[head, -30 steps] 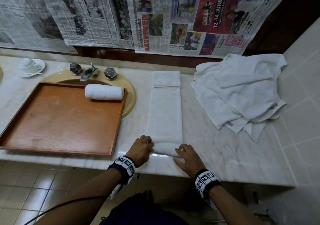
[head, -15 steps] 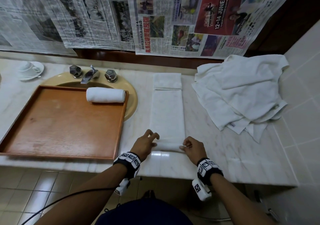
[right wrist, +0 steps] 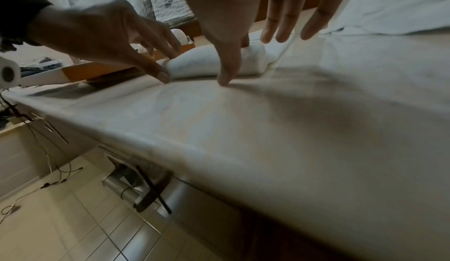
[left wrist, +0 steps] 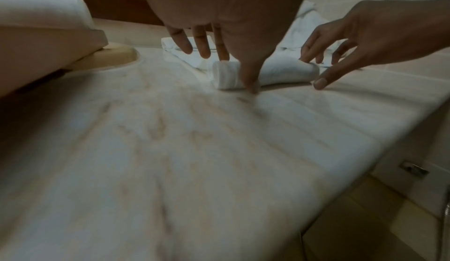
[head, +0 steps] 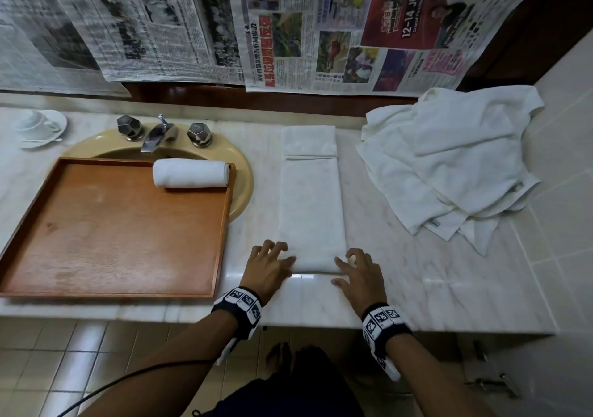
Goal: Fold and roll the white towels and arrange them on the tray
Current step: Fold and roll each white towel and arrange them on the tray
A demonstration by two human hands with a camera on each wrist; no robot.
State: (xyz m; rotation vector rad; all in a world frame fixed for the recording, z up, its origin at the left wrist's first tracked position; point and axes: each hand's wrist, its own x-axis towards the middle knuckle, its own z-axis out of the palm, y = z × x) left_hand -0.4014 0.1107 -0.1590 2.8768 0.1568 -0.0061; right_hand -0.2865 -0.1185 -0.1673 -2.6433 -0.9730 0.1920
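Observation:
A long folded white towel (head: 309, 204) lies lengthwise on the marble counter (head: 401, 288), its near end turned into a small roll (head: 316, 265). My left hand (head: 271, 261) touches the roll's left end and my right hand (head: 354, 265) its right end. The left wrist view shows the roll (left wrist: 280, 70) under spread, nearly straight fingers, with both thumbs down on the counter in front of it. To the left lies the wooden tray (head: 221, 233), with one finished rolled towel (head: 191, 173) at its far right corner. A heap of loose white towels (head: 449, 160) sits at the right.
The tray lies partly over a beige sink (head: 245, 188) with a faucet (head: 158, 132). A cup and saucer (head: 38, 124) stand at the far left. Newspapers (head: 321, 31) hang on the back wall. A tiled wall (head: 564, 208) bounds the right side. The counter's front edge (head: 288, 317) is close to me.
Both hands have moved away from me along the towel, and the roll at its near end has advanced and thickened. The fingers, pinching half a second ago, are now spread.

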